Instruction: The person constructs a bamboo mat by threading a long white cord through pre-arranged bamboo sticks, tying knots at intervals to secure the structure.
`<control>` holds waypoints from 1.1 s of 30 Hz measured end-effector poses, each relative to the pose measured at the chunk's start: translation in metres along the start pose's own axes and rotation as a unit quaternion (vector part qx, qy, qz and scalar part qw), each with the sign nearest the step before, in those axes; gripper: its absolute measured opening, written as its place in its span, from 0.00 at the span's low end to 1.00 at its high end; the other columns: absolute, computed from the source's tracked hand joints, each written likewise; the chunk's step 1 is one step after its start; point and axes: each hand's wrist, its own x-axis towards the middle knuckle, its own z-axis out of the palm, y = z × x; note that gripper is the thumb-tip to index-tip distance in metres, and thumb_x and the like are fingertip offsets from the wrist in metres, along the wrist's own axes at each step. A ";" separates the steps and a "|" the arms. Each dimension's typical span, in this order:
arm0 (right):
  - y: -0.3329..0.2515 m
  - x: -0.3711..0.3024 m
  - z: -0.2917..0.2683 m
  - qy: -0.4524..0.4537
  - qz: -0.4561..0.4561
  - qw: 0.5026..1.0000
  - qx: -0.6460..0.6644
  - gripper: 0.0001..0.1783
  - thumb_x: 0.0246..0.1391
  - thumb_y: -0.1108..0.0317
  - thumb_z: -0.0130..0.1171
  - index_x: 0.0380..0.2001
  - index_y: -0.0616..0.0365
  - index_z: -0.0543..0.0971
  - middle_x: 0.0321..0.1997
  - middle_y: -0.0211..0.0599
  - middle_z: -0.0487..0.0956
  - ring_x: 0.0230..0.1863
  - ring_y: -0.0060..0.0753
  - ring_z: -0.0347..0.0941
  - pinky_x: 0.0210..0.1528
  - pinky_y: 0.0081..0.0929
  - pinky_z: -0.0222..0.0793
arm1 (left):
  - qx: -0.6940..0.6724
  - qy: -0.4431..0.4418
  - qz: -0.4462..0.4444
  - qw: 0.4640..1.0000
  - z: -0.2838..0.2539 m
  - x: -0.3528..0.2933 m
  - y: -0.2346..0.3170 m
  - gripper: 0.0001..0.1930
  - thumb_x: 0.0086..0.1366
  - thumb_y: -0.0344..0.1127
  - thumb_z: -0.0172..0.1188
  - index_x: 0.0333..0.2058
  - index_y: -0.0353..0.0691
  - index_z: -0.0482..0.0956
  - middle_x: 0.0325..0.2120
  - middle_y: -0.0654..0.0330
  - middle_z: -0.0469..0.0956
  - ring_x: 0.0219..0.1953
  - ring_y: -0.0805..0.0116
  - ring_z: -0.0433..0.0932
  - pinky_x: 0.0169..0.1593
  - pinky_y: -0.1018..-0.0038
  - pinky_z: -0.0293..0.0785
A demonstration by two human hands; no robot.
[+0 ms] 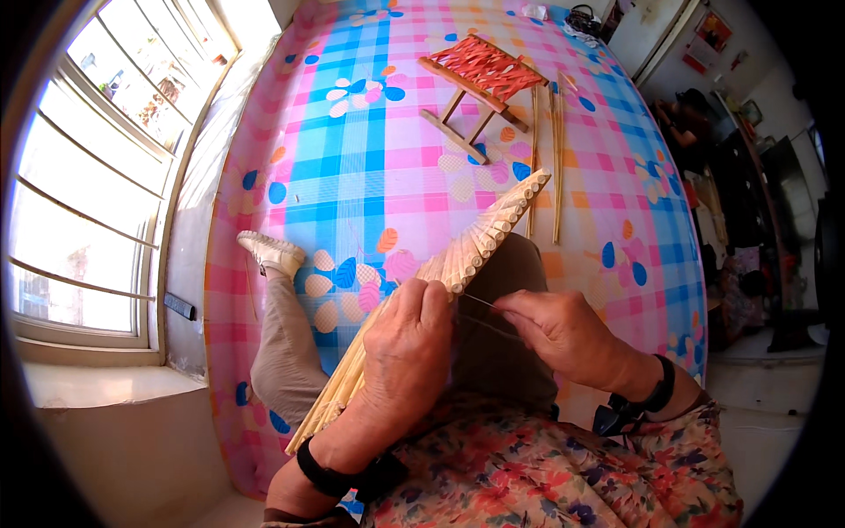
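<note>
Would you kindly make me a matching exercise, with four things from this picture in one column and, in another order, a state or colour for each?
Column one
1. left hand
2. right hand
3. stool
4. shoe

Column two
A. topped with orange-red strips
B. pinching a thin thread
C. pale cream in colour
D. gripping a bundle of pale stalks

Right pairs: 1-D, 2-B, 3-A, 4-C

A stalk bundle (475, 239) is gripped by the left hand (409, 339); thread (479, 301) is pinched by the right hand (565, 334).
</note>
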 end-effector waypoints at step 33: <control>0.015 0.022 0.021 0.031 -0.100 0.988 -0.110 0.08 0.51 0.75 0.47 0.36 0.60 0.71 0.25 0.48 0.75 0.29 0.54 0.74 0.29 0.44 0.70 | -0.019 -0.016 0.018 1.000 0.003 0.007 -0.002 0.13 0.50 0.23 0.60 0.34 0.38 0.69 0.27 0.54 0.70 0.25 0.52 0.73 0.26 0.62 0.70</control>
